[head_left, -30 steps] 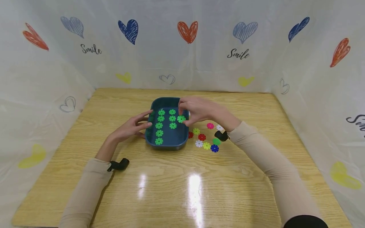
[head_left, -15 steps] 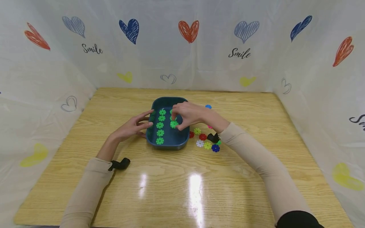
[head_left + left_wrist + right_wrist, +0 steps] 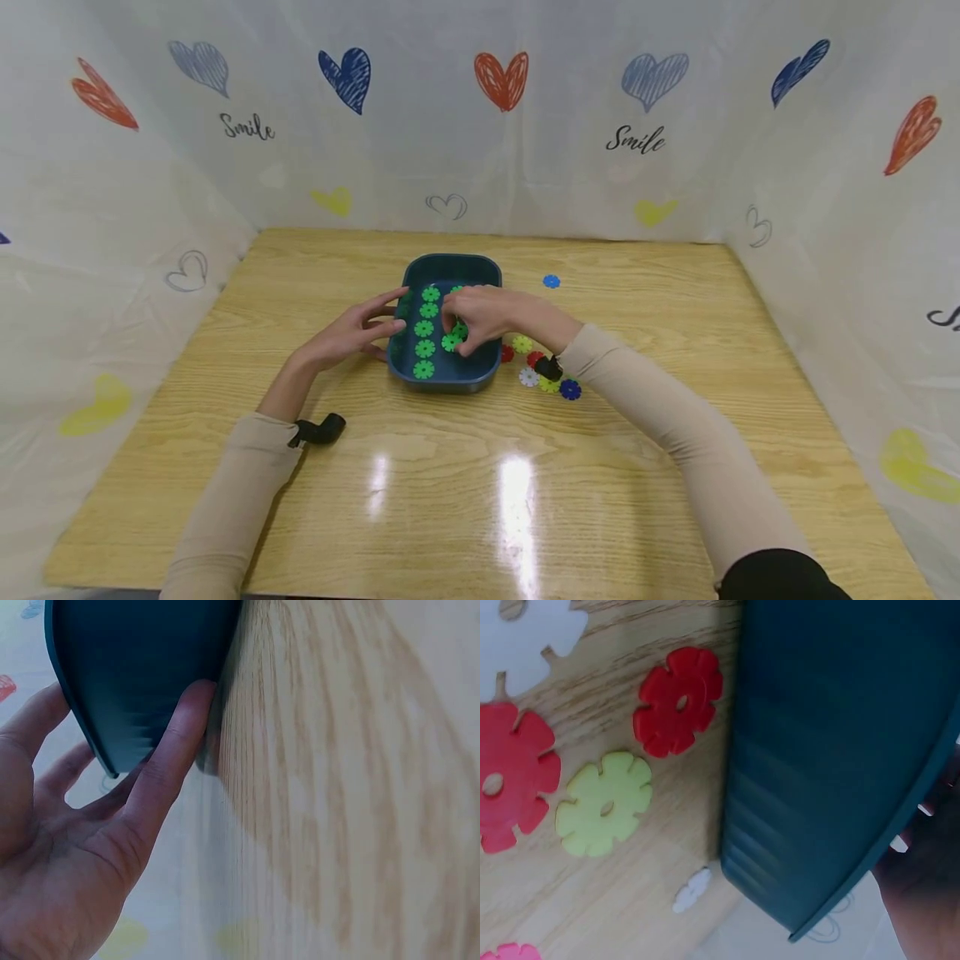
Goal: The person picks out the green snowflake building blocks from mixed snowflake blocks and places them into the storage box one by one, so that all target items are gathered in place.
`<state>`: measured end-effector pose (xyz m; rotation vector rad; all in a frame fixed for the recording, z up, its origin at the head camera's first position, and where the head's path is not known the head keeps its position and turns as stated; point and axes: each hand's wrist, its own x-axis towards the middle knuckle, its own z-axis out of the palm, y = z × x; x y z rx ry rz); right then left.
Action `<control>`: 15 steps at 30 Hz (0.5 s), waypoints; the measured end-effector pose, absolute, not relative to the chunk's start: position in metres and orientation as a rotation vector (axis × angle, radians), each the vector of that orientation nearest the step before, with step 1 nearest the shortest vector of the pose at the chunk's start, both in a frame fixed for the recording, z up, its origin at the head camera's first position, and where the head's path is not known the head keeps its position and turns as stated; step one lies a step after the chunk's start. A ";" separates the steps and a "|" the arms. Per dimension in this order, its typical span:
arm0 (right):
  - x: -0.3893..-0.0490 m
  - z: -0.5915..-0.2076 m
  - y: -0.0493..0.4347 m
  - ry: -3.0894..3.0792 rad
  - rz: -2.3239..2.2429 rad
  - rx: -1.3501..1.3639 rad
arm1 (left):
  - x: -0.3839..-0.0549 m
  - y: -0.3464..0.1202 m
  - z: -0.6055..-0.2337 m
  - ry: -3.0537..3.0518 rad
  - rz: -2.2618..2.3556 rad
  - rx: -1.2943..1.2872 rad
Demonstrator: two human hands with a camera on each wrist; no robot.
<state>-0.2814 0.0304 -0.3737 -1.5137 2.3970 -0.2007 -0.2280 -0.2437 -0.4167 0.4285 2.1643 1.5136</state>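
A dark teal plastic box (image 3: 442, 386) stands on the table, and green flower-shaped discs (image 3: 424, 348) lie in a left column on its floor. My right hand (image 3: 483, 317) reaches into it over the right wall, pinching a green flower-shaped disc (image 3: 452, 342) between thumb and fingers near the second column. That column is partly hidden behind the hand. At the left wall my left hand (image 3: 347, 335) rests with spread fingers. In the left wrist view its thumb (image 3: 176, 735) lies along the box's outer wall (image 3: 135, 667).
Right of the box lie loose discs: yellow (image 3: 522, 344), white (image 3: 528, 377), dark blue (image 3: 570, 389) and red (image 3: 678, 702). A light blue disc (image 3: 551, 282) lies farther back. White curtains with printed hearts (image 3: 501, 82) hang around the wooden table (image 3: 435, 492).
My right hand has moved left and toward me inside the box, carrying the green disc from the right side to the second column. My left hand has stayed at the box.
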 end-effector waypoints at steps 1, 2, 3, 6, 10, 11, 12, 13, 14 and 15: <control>-0.282 -0.375 0.030 2.396 -0.197 -1.510 | -0.228 -0.244 -0.417 2.164 1.514 0.429; -0.282 -0.376 0.029 2.396 -0.192 -1.506 | -0.228 -0.244 -0.417 2.164 1.513 0.429; -0.282 -0.376 0.029 2.395 -0.188 -1.499 | -0.229 -0.244 -0.418 2.166 1.512 0.428; -0.283 -0.379 0.029 2.396 -0.167 -1.472 | -0.229 -0.244 -0.418 2.164 1.514 0.427; -0.285 -0.386 0.029 2.390 -0.105 -1.434 | -0.228 -0.244 -0.417 2.159 1.517 0.429; -0.285 -0.387 0.029 2.388 -0.091 -1.427 | -0.228 -0.244 -0.417 2.158 1.518 0.429; -0.286 -0.389 0.029 2.388 -0.077 -1.422 | -0.228 -0.244 -0.417 2.157 1.519 0.429; -0.286 -0.390 0.029 2.388 -0.066 -1.418 | -0.228 -0.244 -0.417 2.156 1.519 0.428; -0.286 -0.391 0.029 2.390 -0.059 -1.414 | -0.228 -0.244 -0.417 2.155 1.520 0.429; -0.286 -0.392 0.028 2.393 -0.053 -1.412 | -0.228 -0.244 -0.417 2.155 1.521 0.429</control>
